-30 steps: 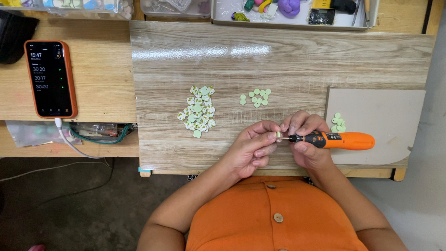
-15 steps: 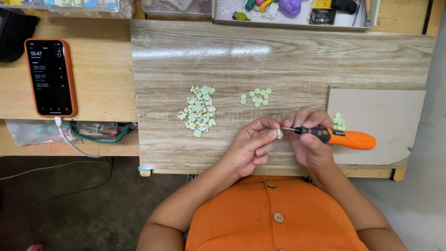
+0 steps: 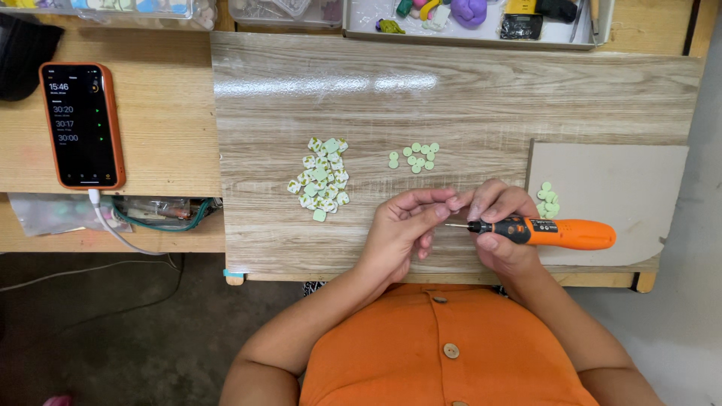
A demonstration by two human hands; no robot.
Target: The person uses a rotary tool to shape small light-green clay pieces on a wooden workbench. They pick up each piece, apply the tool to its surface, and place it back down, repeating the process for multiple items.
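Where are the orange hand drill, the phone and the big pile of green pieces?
orange hand drill (image 3: 560, 234): head view, middle of its orange body.
phone (image 3: 81, 125): head view, centre of the dark screen.
big pile of green pieces (image 3: 320, 179): head view, middle of the heap on the wooden board.

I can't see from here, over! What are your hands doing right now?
Right hand gripping orange rotary tool. Left hand beside its tip; whether it holds anything, hidden. Green bead piles nearby, nothing in the way.
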